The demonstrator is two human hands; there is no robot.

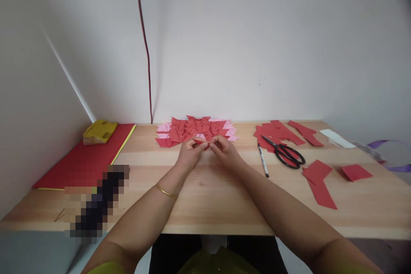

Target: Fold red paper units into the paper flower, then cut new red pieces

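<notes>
Both hands meet over the middle of the wooden table (218,192). Between them is a small piece of red paper (199,140), mostly hidden by the fingers. My left hand (192,150) pinches it from the left, with thumb and fingers closed. From the right, my right hand (224,150) pinches at its edge, fingertips close to those of the left. Just behind the hands lies a pile of folded red and pink paper pieces (195,127), spiky and overlapping, against the wall.
Black-handled scissors (285,154) and a white marker (263,160) lie to the right, by red paper pieces (282,130). Nearer are more red cut pieces (321,180). On the left, a yellow packet (101,132) rests on red sheets (80,162). A blurred dark object (99,201) sits front left.
</notes>
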